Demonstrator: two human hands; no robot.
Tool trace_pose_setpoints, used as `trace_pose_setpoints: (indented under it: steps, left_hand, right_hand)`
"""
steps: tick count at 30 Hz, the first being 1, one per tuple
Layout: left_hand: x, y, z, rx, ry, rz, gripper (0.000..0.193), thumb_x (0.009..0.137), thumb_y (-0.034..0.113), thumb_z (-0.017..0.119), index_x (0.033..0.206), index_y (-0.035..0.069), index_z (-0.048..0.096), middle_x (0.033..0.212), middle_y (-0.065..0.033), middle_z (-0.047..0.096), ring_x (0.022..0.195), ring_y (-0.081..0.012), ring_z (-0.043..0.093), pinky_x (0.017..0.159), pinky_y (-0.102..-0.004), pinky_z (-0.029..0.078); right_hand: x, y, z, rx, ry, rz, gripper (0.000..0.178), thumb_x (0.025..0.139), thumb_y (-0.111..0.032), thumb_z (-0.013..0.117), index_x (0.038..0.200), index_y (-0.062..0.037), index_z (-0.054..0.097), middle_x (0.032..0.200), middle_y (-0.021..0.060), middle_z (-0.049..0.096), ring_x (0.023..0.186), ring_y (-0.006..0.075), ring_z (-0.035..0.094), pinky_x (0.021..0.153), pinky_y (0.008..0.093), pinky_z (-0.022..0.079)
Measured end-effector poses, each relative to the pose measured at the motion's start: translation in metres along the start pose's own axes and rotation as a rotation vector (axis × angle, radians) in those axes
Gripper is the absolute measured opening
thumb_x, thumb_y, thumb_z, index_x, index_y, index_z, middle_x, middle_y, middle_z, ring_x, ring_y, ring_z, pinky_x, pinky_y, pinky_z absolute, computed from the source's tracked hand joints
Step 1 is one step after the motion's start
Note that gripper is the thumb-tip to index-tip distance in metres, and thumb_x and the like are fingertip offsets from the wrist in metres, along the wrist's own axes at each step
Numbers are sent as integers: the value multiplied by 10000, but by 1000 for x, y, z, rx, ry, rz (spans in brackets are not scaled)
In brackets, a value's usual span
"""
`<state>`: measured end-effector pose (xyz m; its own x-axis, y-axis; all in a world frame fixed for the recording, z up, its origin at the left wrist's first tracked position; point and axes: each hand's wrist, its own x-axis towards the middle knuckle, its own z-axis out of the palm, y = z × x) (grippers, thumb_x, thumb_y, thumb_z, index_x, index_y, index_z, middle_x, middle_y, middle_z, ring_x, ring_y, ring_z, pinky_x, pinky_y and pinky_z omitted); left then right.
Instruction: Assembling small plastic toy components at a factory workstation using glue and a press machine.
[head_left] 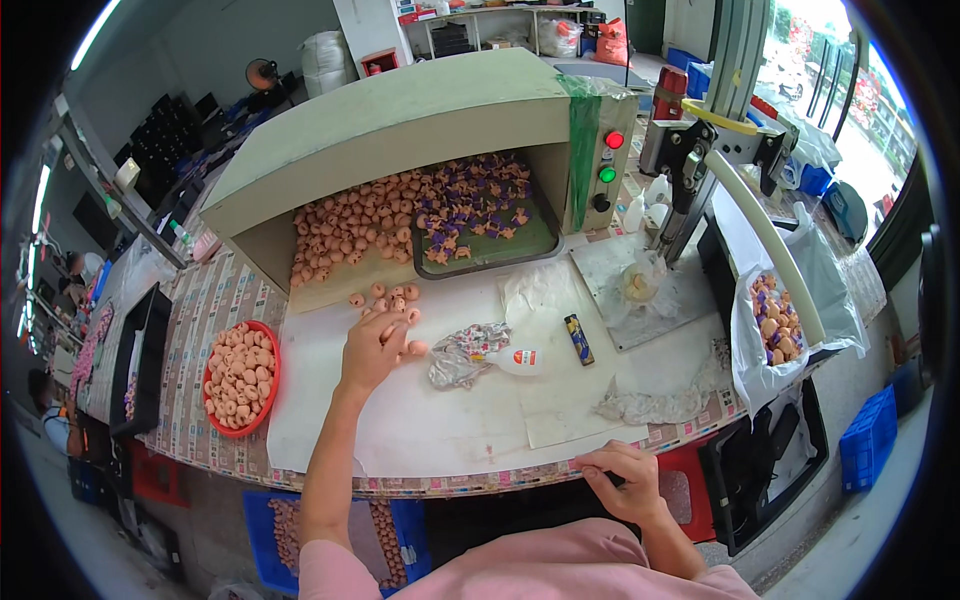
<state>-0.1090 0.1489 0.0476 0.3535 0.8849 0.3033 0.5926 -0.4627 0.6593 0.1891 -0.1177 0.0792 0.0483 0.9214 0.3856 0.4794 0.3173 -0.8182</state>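
Pink shirt (pixel 580 560) nearest, below the front edge of the worktop (pixel 400 430); under that edge, toward the left, blue crate (pixel 415 525) of small pieces. Right hand (pixel 622 480) at the front edge, right of centre: fingers half curled, thumb apart from forefinger, nothing seen between. Near the left edge, red bowl (pixel 275 385) heaped with balls (pixel 238 370). Farther in, left of centre, left hand (pixel 372 350) over loose balls (pixel 398 292), fingers bent down, close together; grip hidden, so cannot tell what, if anything, is held. To handle these well, best keep fingertips low, take few at once, avoid brushing the crumpled bag (pixel 455 370) just rightward. Toward the back edge, hooded box (pixel 400 115) over more balls and, rightward, dark tray (pixel 505 248) of purple-and-tan pieces (pixel 470 205).
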Motion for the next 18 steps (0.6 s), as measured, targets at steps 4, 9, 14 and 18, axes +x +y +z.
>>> trace_pose_setpoints:
  steps: [4,9,14,18]
  left_hand:
    - [-21,7,0,-538,140,-254,283,893,196,574,1083,-10,611,765,-39,604,569,-122,552,493,-229,437]
    - [-52,46,6,-1966,192,-718,300,900,169,481,1134,-13,527,966,-79,585,750,-135,529,438,-181,401]
    - [-91,60,32,-2260,33,-806,312,827,85,472,1109,-30,540,1085,-134,544,801,-154,502,426,-199,393]
    - [-113,64,48,-2123,-61,-772,343,763,31,464,1089,-31,552,1077,-147,543,788,-164,509,419,-197,373]
  right_hand:
    - [22,11,5,-47,53,-44,153,750,49,649,881,-14,695,732,86,663,614,178,619,576,260,487]
    - [74,35,35,-232,58,-95,279,777,-22,656,1056,-23,642,1022,124,646,968,279,584,827,373,467]
    - [112,50,77,-440,-13,-63,388,798,-128,666,1166,-40,583,1124,121,602,1089,301,499,916,460,386]
    - [111,52,89,-480,-174,26,405,775,-142,697,1150,-35,587,1071,135,604,1018,312,526,859,452,410]
